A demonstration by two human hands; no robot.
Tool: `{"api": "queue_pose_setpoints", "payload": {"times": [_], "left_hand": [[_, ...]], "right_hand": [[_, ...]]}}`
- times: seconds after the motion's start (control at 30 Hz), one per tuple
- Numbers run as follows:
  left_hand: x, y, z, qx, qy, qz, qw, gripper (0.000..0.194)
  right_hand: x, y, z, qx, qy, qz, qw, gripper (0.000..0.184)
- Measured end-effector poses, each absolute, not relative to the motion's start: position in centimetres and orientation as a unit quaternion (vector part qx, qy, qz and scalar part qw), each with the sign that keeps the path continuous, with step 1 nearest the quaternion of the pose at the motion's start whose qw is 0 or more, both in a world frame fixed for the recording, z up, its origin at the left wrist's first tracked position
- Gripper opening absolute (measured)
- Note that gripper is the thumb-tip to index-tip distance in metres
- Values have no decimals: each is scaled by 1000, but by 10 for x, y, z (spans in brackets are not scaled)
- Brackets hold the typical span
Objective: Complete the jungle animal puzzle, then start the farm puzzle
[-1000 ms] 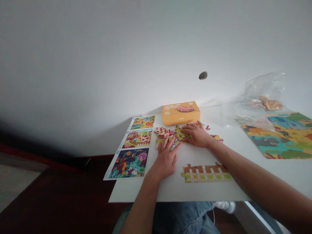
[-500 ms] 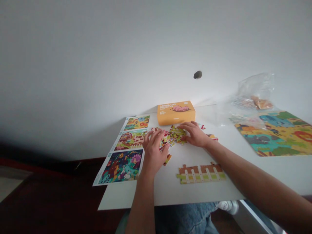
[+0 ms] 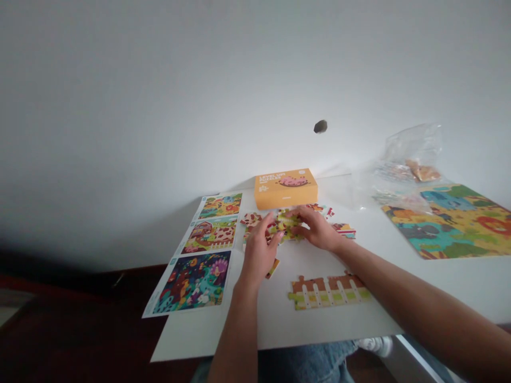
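Note:
A pile of loose jigsaw pieces (image 3: 286, 219) lies on the white table, mostly yellow-green, red and brown. At its left side is my left hand (image 3: 257, 252), thumb and fingers apart and curved over the pieces. My right hand (image 3: 317, 230) reaches into the pile from the right, thumb and index finger spread around yellow-green pieces. Neither hand visibly grips a piece, though some fingertips are hidden. One loose piece (image 3: 272, 268) rests beside my left wrist. Nearer me lies a joined strip of fence pieces (image 3: 329, 291), its right end close under my right forearm.
Behind the pile stands an orange puzzle box (image 3: 285, 191). A sheet with three printed pictures (image 3: 191, 280) overhangs the table's left edge. At right are an assembled animal puzzle (image 3: 459, 226) and clear plastic bags (image 3: 413, 146). A wall (image 3: 255, 96) rises behind the table.
My left hand has lifted off the pieces, moved left, then come back in toward the pile. A loose piece has come into sight by my left wrist. The view has shifted slightly right.

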State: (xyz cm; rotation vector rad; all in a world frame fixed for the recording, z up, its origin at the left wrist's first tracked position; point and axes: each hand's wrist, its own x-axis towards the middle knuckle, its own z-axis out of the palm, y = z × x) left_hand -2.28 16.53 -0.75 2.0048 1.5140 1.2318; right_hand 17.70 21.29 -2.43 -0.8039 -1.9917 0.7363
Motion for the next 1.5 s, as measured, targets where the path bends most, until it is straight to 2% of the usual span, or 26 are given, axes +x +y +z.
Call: {"api": "queue_pose_setpoints", "payload": {"times": [0.1,0.2,0.37,0.43,0.6,0.67,0.73,0.87,1.0,1.1,1.27,1.37,1.5], "left_hand": [[-22,161,-18,688,537,424,242,35],[-23,159,-21,675,540,415,284,26],[-24,159,-20,625,538,446,347,29],[-24,159,-20,609,536,458,364,29],[-22,156,-13,568,532,480,406,27],[-21,154,-9,540,529,487,437,25],[-21,152,-5,508,525,497,467,24],[-20,150,-1,447,513,531,505,31],[-17,148,2,413,504,543,530,33],[-14,147,1,447,507,524,519,29],[-14,147,-7,518,536,462,481,26],[-18,145,-8,588,560,384,440,25],[-29,142,-6,660,609,295,325,23]], "right_hand": [[168,207,-28,-296,-752,399,434,32],[166,204,-26,-296,-731,406,462,27],[181,216,-22,-424,-694,281,509,23],[191,222,-23,-499,-688,219,479,24],[202,227,-25,-620,-701,96,340,21],[201,224,-23,-642,-695,47,319,19],[199,220,-18,-635,-696,15,334,16],[195,210,-5,-536,-744,91,388,27],[187,203,-3,-402,-799,251,370,24],[180,200,-10,-359,-805,317,351,24],[176,200,-20,-360,-753,384,394,24],[180,204,-18,-394,-744,335,423,22],[197,215,-15,-482,-739,184,434,16]]}}
